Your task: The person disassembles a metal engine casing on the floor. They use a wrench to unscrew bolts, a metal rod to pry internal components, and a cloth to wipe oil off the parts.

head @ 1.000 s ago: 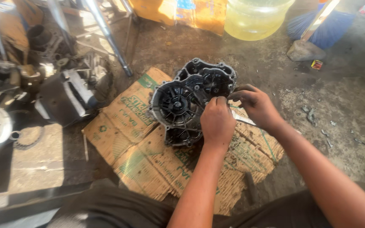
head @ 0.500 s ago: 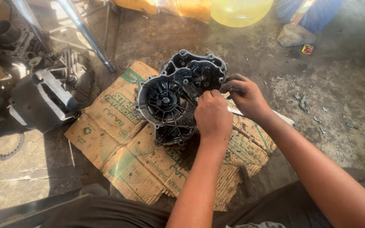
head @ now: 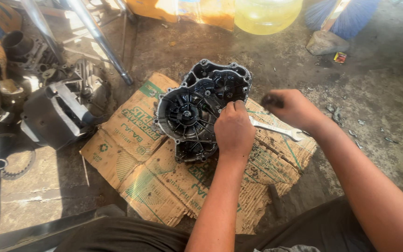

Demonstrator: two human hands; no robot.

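My left hand (head: 233, 132) is down on the engine case (head: 200, 109), fingers pinched at sth small near its mid-right edge; can't tell what, too dark. My right hand (head: 291, 109) hangs just off the case's right side, curled shut on a small dark bit, prob. a bolt or socket, not sure. Case sits on the flattened cardboard (head: 131, 154), toward its far edge, cardboard laid on the concrete floor (head: 383, 107). A steel wrench (head: 276, 130) lies on the cardboard's right part, partly under my hands. Case looks like cast alloy: rigid, ribbed inside, round well w/ a hub, bolt lugs all round the rim, black w/ oil. I'd judge it heavy-ish and greasy, so slippery; best held by the outer rim w/ both hands, not the thin ribs, and keep the mating face off grit. Cardboard is soft, stained, torn at the near edge. Left of it, other dark engine parts (head: 57, 112) and a sprocket (head: 17, 163); a yellowish plastic jug (head: 267, 14) at the far side.
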